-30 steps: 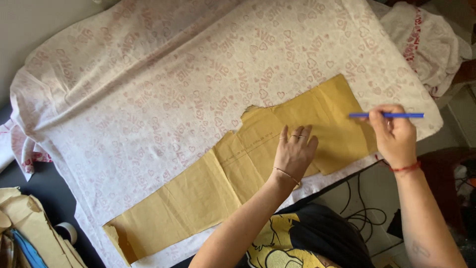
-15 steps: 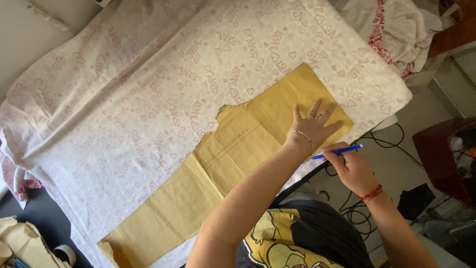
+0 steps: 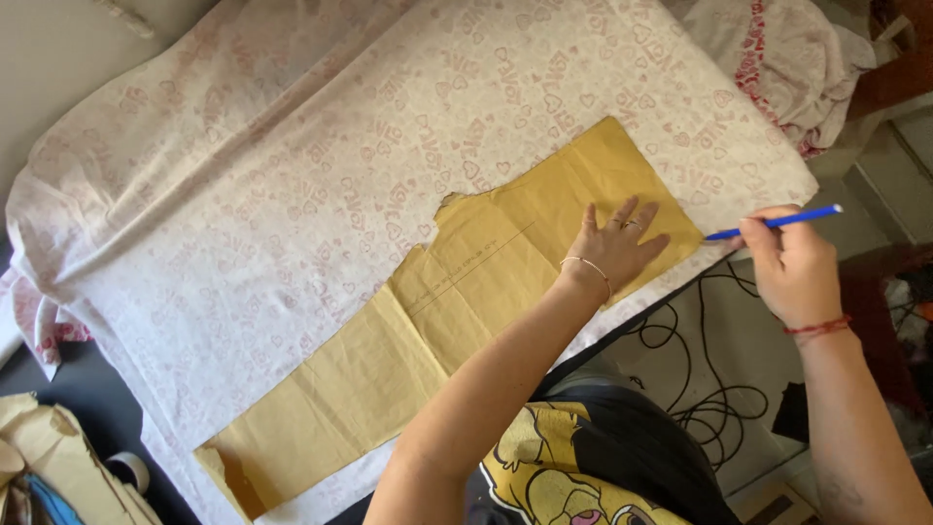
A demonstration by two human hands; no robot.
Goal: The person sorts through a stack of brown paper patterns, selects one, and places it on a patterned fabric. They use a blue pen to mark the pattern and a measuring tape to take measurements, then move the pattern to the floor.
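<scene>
One yellow-brown paper pattern [image 3: 466, 321] lies on one white cloth with pale pink hearts [image 3: 321, 175]. The pattern is a long creased strip with a torn notch along its upper edge and a thin drawn line across its middle; it runs slantwise along the cloth's near edge. The left hand [image 3: 617, 243] lies flat on the pattern's far end, fingers spread, gripping nothing. The right hand [image 3: 792, 262] pinches one blue pen [image 3: 773, 223], its tip at the pattern's end corner. One black cable [image 3: 709, 408] coils on the floor below that corner.
</scene>
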